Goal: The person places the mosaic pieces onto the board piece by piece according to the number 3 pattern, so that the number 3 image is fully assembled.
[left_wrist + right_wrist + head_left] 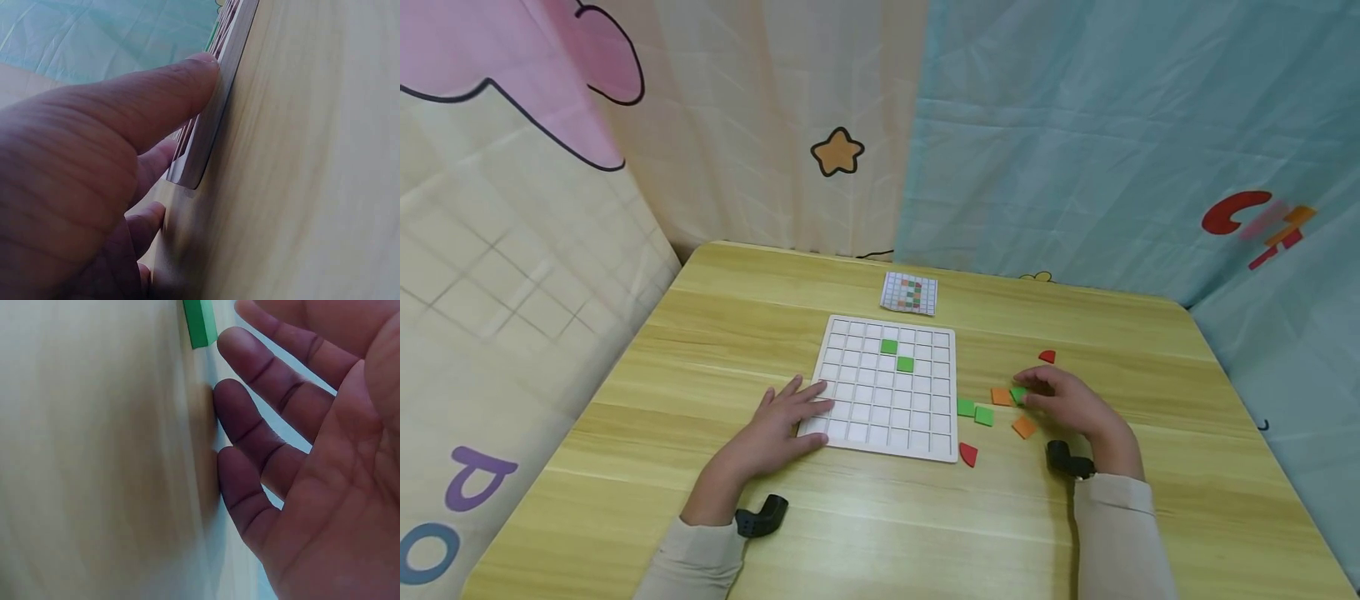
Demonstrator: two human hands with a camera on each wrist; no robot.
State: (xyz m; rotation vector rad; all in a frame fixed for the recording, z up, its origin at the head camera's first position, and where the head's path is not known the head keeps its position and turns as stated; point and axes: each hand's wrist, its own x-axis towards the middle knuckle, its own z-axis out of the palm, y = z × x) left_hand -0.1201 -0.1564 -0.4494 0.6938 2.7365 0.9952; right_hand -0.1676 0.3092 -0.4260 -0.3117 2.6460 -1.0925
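- Head view: green tile on the counter, at the left, fingertip side of the nearer right grip.
- Fingers loosely bent; whether they pinch it, cannot tell.
- Left grip spread, holding nothing, on the board.

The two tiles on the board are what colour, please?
The tiles are both green, clearest in the head view.

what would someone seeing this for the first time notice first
Probably the white board on the table, with two bright green tiles on its far half. Next, the loose green, orange and red pieces scattered to its right. The hands frame it all: the left hand touches the board's left side, the right hand is at a loose green piece.
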